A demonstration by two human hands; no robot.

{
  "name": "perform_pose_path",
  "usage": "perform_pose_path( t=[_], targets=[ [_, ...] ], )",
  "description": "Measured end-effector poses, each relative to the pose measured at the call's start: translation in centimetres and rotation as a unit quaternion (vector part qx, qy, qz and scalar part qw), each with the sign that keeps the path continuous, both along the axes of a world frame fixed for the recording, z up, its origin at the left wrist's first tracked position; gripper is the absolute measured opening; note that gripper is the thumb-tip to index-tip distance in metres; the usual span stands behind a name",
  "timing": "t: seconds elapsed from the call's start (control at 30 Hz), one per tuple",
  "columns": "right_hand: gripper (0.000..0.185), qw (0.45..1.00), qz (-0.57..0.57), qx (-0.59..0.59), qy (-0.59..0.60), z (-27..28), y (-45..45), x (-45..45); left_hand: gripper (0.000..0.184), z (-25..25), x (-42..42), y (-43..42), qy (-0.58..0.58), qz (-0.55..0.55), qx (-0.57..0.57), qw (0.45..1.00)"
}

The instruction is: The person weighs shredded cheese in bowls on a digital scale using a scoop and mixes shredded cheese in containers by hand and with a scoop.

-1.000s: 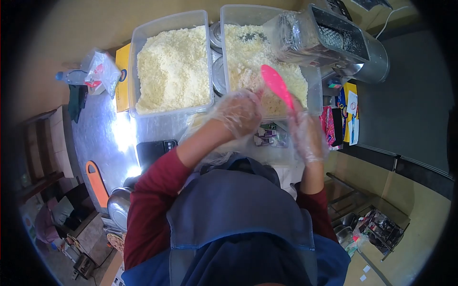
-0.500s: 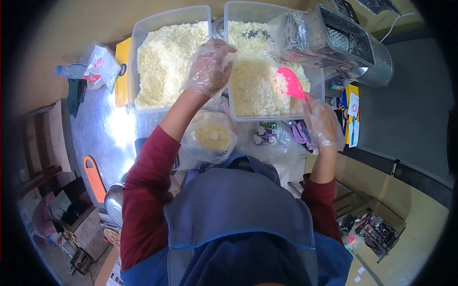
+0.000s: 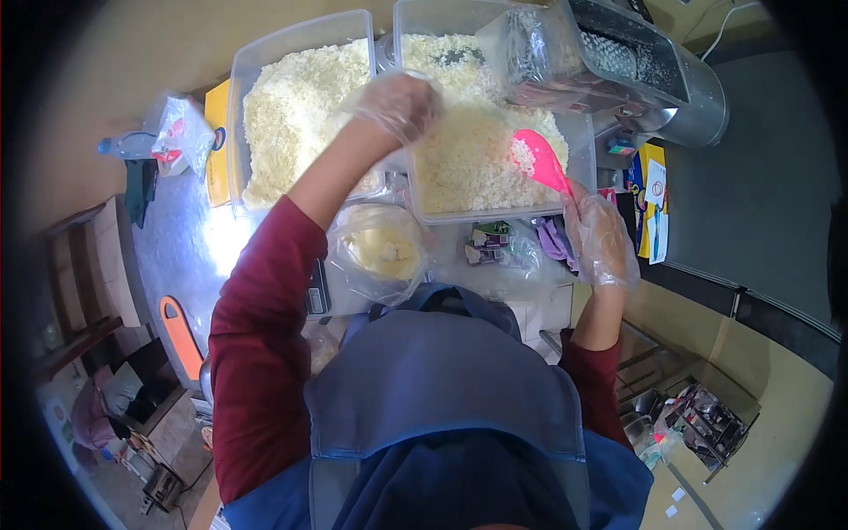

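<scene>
By right tub (image 3: pixel 580 159), right hand (image 3: pixel 602 234) grips pink spoon (image 3: pixel 546 166); left hand (image 3: pixel 402 106) apart, blurry, can't tell grip. Tipping spoon could spill crumbs (image 3: pixel 523 157).

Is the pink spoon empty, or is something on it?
Not empty: pale crumbs show on the bowl of the spoon, held by the right hand. I cannot tell how much.

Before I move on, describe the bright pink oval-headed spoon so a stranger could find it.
Find the clear plastic tub on the right. Over its lower right part is the pink spoon, handle in the plastic-gloved right hand. Its vivid pink stands out from the pale crumbs.
</scene>
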State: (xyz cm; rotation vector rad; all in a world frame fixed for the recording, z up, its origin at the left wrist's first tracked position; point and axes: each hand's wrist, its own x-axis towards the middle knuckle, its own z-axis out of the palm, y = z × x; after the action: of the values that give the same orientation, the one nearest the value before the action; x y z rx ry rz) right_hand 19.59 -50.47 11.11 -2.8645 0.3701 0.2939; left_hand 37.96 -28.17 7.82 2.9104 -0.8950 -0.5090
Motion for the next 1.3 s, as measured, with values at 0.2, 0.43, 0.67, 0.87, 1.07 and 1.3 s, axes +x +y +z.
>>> perform_pose_path(
  t=[0.2,0.43,0.67,0.87,1.07,1.3],
  targets=[
    [0.032,0.999,-0.004,0.043,-0.032,0.9,1.1,0.6,0.021,0.1,1.7,2.5,0.008,0.013,-0.252,0.968],
    [0.013,0.934,0.179,0.0,-0.31,-8.2,4.5,7.0,0.015,5.4,-4.7,6.3,-0.033,0.046,-0.276,0.959],
    [0.023,0.974,0.175,-0.041,-0.141,-2.1,2.6,3.0,0.012,5.5,-12.9,11.2,0.102,0.041,-0.242,0.964],
    [0.031,0.988,0.141,-0.033,-0.048,1.3,4.9,3.3,0.018,1.8,-15.0,11.8,0.068,0.048,-0.165,0.983],
    [0.029,0.991,0.106,0.006,-0.077,-2.2,1.7,3.3,0.03,3.1,-9.0,10.8,0.027,0.041,-0.318,0.947],
    [0.03,0.989,0.123,-0.037,-0.078,-4.5,4.5,2.4,0.054,-4.7,2.6,3.6,-0.036,0.107,-0.234,0.966]
  ],
)
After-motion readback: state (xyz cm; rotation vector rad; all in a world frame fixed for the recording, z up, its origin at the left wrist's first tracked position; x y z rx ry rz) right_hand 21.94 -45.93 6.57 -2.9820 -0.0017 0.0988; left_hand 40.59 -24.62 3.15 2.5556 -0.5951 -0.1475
